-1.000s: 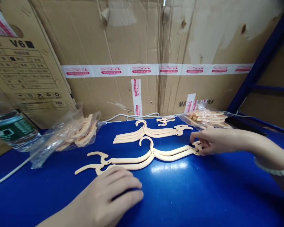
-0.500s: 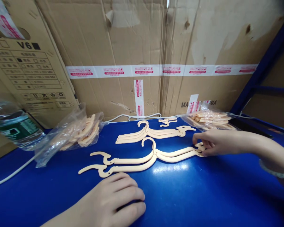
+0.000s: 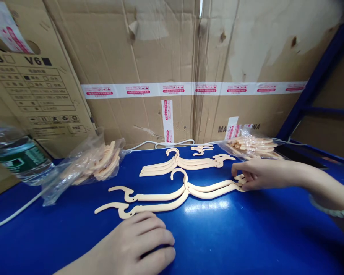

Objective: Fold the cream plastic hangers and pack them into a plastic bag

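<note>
Cream plastic folding hangers (image 3: 163, 207) lie on the blue tabletop, two together, with a curled hook at the middle and curved end pieces at the left. My right hand (image 3: 258, 175) pinches their right end, and its fingers partly hide a small end piece there. My left hand (image 3: 145, 240) rests on the table just in front of the left arm, fingers loosely bent and holding nothing. Behind them is another stack of folding hangers (image 3: 163, 167), with an end piece (image 3: 223, 157) at its right tip. Small loose end pieces (image 3: 201, 149) are heaped farther back.
Clear bags of hanger parts sit at left (image 3: 106, 160) and right (image 3: 252, 147). A water bottle (image 3: 20, 156) and white cable (image 3: 17, 212) are at the left. Large cardboard boxes (image 3: 137, 118) stand behind, and a blue metal frame (image 3: 306, 88) rises at right.
The view has shifted slightly. Both hands and the hangers stay in nearly the same places, with my right hand still at the hangers' right end.
</note>
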The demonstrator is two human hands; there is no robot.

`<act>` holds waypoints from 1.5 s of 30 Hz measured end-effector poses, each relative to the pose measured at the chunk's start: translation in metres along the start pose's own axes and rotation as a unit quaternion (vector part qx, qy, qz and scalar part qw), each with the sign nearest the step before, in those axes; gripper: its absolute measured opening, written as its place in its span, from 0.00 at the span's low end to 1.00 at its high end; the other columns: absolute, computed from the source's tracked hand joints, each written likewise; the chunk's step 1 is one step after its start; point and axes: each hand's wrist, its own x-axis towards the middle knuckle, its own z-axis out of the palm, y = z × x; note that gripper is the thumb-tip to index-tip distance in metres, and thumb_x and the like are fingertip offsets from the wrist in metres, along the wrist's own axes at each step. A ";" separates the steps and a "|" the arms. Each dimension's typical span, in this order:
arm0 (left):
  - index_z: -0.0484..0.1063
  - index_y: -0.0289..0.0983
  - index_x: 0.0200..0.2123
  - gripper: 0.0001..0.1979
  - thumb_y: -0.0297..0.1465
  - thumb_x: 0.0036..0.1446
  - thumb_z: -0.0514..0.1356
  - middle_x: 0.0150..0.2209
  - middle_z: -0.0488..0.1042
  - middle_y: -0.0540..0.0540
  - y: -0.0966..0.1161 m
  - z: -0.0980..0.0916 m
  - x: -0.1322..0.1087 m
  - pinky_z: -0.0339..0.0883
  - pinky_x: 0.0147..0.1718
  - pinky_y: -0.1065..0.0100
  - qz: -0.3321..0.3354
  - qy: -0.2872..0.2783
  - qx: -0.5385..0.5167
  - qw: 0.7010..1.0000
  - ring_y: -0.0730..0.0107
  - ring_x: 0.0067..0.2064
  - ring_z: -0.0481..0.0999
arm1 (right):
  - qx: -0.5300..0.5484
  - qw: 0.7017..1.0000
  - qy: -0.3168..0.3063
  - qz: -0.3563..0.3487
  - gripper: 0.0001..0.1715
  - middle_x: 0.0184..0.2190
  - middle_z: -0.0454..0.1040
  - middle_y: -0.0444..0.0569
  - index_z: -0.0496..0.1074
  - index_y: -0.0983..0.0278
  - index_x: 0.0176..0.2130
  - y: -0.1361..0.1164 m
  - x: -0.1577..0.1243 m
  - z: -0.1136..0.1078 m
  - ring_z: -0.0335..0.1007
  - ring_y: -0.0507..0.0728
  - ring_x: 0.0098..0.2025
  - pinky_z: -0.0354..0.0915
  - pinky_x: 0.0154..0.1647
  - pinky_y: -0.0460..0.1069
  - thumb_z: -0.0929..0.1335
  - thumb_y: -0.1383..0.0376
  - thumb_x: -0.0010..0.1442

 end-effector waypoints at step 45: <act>0.71 0.39 0.55 0.22 0.45 0.66 0.51 0.50 0.78 0.45 -0.006 0.006 -0.010 0.73 0.44 0.62 -0.086 -0.013 0.152 0.984 0.58 0.47 0.78 | 0.004 1.000 0.007 0.002 0.10 0.30 0.73 0.48 0.69 0.61 0.38 -0.001 0.001 0.001 0.69 0.60 0.31 0.57 0.28 0.50 0.66 0.61 0.54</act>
